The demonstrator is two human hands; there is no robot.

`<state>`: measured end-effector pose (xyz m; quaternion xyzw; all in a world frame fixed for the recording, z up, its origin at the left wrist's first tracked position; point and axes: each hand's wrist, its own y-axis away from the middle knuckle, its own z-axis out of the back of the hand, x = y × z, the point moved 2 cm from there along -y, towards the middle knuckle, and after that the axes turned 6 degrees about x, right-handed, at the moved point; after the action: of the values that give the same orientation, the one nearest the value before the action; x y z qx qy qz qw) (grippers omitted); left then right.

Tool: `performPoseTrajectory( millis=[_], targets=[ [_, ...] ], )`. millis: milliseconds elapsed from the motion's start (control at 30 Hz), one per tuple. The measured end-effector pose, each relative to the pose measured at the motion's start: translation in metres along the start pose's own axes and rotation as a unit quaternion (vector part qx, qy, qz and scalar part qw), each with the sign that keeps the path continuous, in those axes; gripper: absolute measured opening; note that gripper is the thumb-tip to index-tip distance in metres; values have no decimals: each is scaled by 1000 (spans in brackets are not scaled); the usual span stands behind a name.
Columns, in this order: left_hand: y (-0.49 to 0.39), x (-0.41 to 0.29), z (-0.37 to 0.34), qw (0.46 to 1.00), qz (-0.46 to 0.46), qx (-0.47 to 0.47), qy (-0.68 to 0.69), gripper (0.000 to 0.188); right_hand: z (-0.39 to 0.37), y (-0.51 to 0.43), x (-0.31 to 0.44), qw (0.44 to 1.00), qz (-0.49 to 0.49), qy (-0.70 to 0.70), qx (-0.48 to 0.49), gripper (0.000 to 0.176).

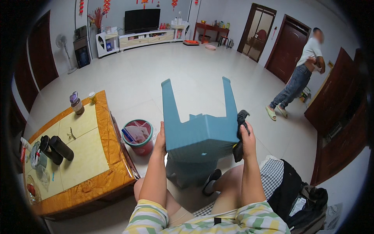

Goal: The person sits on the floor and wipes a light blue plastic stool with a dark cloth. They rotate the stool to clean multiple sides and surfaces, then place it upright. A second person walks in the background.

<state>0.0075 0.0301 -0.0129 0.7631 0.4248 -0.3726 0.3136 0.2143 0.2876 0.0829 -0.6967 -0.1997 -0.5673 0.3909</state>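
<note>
A blue-green plastic stool (192,133) is held up in front of me, tilted, with two of its legs pointing away. My left hand (161,139) presses against its left side. At its right side, my right hand (248,139) grips a black cloth-like item (240,147) with a small yellow part, between the palm and the stool. Whether the right fingers also touch the stool is hard to tell. Beneath the held stool another dark blue-green plastic piece (190,171) shows in shadow near my knees.
A wood-edged table (84,146) with a purple-lidded bottle (76,103) and black tumblers (62,147) stands left. Beside it is a lined waste bin (138,137). Clothes (289,187) lie at my right. A person (305,70) stands near the doors at the far right.
</note>
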Motion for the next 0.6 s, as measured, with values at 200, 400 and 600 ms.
performPoseTrajectory(
  millis=[200,400,600],
  targets=[
    [-28,17,47,999,38,29,-18,39,-22,16,12,982,44,183,13,50],
    [18,-53,-3,905,-310,-6,-290,46,-52,30,41,958,48,265,93,47],
    [34,-62,-31,854,-320,134,-388,33,-64,34,58,877,238,370,193,48]
  ],
)
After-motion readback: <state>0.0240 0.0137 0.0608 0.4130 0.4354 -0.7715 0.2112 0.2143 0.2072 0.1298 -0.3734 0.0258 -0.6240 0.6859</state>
